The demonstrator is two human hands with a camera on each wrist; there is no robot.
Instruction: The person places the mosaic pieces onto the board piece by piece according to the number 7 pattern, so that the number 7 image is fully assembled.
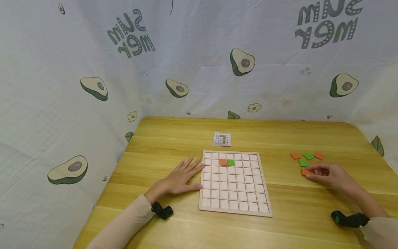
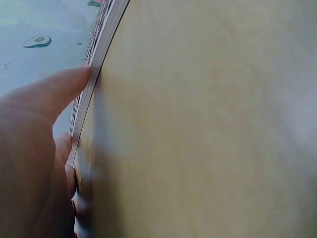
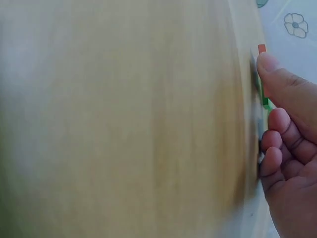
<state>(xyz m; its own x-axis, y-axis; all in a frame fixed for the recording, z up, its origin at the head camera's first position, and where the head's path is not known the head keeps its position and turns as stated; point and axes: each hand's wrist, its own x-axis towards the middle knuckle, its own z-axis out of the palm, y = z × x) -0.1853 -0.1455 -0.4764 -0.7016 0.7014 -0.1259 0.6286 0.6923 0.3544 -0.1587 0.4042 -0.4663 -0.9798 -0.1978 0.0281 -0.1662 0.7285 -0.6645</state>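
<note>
In the head view, a wooden grid board lies mid-table, with an orange tile and a green tile side by side in its second row. My left hand is spread flat, its thumb and a fingertip touching the board's left edge. To the right, my right hand pinches another orange tile at table level between thumb and index finger. From the right wrist, the thumb shows against that tile, and the other fingers are curled in.
Beyond the held tile lie loose green tiles and orange tiles. A small printed pattern card sits behind the board. A patterned curtain hangs along the table's back edge.
</note>
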